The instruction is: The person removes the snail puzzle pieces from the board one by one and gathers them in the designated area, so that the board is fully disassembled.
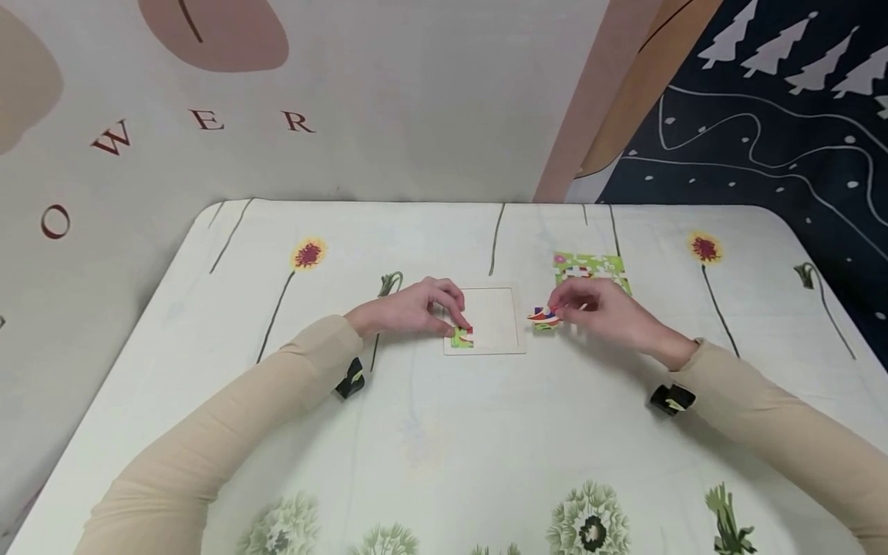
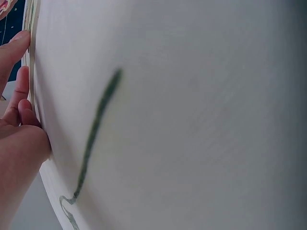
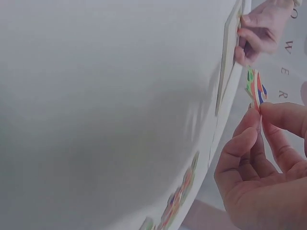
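A flat puzzle tray [image 1: 496,320] with a thin border line lies mid-table. In its lower left corner is a green puzzle piece [image 1: 461,339] with a bit of red and white. My left hand [image 1: 419,307] rests thumb and index fingertips on that piece; the left wrist view shows the fingers [image 2: 20,45] at the tray's edge. Right of the tray, my right hand [image 1: 600,308] pinches another puzzle piece [image 3: 256,88], coloured red, white, blue and green, between thumb and index finger. It is held above the table, apart from the tray.
Behind my right hand lies a green patterned puzzle group [image 1: 603,264], partly hidden by that hand; its coloured edge [image 3: 177,199] shows in the right wrist view. A flower-printed cloth [image 1: 444,432] covers the table. A printed wall [image 1: 416,116] stands behind it.
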`<state>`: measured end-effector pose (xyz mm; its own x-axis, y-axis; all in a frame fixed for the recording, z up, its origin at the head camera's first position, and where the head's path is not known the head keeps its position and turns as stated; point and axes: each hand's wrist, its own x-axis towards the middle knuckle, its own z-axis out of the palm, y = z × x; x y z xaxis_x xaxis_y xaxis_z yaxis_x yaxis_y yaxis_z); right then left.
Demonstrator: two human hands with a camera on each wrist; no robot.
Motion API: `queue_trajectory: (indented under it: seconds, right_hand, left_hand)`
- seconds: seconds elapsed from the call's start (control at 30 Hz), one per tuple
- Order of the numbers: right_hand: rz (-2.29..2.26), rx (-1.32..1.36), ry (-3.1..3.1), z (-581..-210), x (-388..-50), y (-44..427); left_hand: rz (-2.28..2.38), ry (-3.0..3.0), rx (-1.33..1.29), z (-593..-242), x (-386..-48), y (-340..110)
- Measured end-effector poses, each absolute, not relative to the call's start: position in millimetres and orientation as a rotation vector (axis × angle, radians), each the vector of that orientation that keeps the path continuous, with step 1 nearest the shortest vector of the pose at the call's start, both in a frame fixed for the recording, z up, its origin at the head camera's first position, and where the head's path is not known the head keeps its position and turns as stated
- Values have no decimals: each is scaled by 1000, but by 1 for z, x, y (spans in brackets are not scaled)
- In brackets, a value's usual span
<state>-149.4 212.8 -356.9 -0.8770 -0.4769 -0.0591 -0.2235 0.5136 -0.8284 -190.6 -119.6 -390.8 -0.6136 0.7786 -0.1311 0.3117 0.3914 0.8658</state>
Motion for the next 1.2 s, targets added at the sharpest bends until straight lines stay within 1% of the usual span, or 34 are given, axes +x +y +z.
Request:
queue_trajectory:
  seconds: [0.3,0.57,0.73,1.0,1.2]
  right_hand:
    - [-1285,-512,2566,-353,-153,236]
    - [-1249,-448,2599,-352,-156,248]
    - [-1251,-444,2609,-354,-158,255]
    - [-1149,-344,2602,-360,-161,265]
    - [-1065,-336,2616,-363,-164,270]
  left_hand:
    - [1143,2129,913,-389,-190,-120]
    - [1140,2133,904,-388,-190,-119]
    - [1151,2131,917,-389,-190,-119]
    - [1130,2144,925,-390,-190,-118]
    - [1134,2147,940,-389,-190,-118]
